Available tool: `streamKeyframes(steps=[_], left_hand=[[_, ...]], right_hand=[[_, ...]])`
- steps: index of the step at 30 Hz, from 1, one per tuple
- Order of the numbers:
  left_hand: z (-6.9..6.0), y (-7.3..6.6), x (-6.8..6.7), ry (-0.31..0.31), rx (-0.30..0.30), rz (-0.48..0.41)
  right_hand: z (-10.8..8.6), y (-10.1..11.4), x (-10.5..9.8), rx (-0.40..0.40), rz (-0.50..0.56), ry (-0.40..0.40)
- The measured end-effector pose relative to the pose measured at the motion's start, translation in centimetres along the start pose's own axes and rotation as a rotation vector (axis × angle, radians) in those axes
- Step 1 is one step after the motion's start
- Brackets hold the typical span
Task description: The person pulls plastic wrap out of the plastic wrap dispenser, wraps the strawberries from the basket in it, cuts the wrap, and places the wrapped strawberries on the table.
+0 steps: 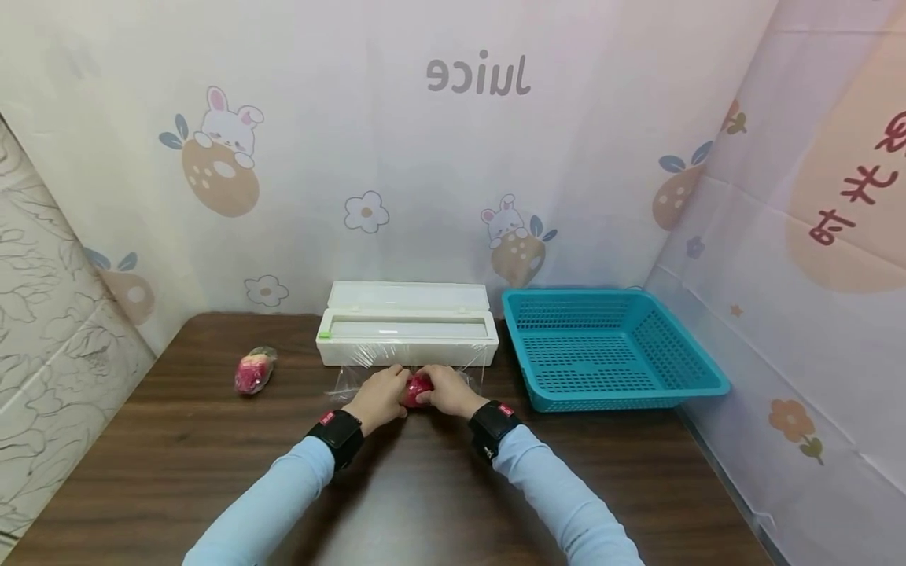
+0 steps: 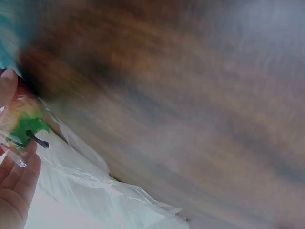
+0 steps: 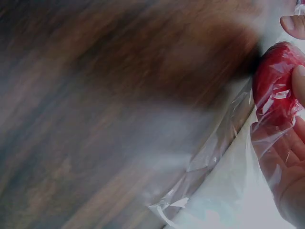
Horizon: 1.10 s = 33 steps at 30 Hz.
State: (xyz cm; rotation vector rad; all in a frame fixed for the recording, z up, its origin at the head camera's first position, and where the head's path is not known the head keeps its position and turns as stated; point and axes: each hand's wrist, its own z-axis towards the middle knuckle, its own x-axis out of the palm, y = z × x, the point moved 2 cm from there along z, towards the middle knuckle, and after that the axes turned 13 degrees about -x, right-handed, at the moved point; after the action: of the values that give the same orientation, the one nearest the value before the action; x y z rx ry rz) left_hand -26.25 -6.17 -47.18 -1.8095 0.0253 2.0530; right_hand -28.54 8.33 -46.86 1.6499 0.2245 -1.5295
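A red fruit (image 1: 418,390) is held between both hands just in front of the white film box (image 1: 408,351). The left hand (image 1: 382,393) grips its left side, and the right hand (image 1: 451,391) grips its right side. In the left wrist view the fruit (image 2: 24,125) shows a green patch and a dark stem, with the left hand's fingers (image 2: 29,174) around it. Clear film (image 3: 228,125) clings to the red side of the fruit (image 3: 276,78) in the right wrist view and spreads towards the box. Part of the fruit is hidden by the fingers.
A film-wrapped red and yellow fruit (image 1: 254,371) lies on the brown table (image 1: 177,440) to the left. An empty teal basket (image 1: 602,398) stands right of the box, whose lid (image 1: 408,296) is raised. Printed curtains hang behind and at both sides.
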Motion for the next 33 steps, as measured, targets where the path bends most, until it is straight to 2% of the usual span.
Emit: streamKeyframes(steps=[6, 9, 14, 17, 21, 23, 27, 33], left_hand=[[0.7, -0.2, 0.0, -0.005, -0.019, 0.021], [1.0, -0.1, 0.2, 0.001, -0.031, 0.03], [1.4, 0.1, 0.0, 0.019, -0.032, 0.025], [1.7, 0.2, -0.3, 0.039, -0.04, -0.005], [2.1, 0.6, -0.5, 0.077, -0.065, -0.048], [2.3, 0.7, -0.5, 0.096, -0.077, -0.071], [2.8, 0.8, -0.5, 0.144, -0.112, -0.153], [3.2, 1.1, -0.5, 0.216, -0.193, -0.238]], right_hand=[[-0.5, -0.8, 0.0, 0.01, -0.019, 0.026], [-1.1, -1.2, -0.2, 0.017, -0.072, 0.034], [-1.9, -1.0, -1.0, -0.018, -0.217, -0.062], [-2.0, -0.2, -1.1, -0.09, -0.269, -0.101], [-1.5, 0.7, -0.7, -0.164, -0.291, -0.074], [-1.2, 0.9, -0.3, -0.168, -0.303, -0.048], [-0.8, 0.9, 0.3, -0.127, -0.303, -0.025], [-0.3, 0.6, 0.7, -0.119, -0.282, -0.054]])
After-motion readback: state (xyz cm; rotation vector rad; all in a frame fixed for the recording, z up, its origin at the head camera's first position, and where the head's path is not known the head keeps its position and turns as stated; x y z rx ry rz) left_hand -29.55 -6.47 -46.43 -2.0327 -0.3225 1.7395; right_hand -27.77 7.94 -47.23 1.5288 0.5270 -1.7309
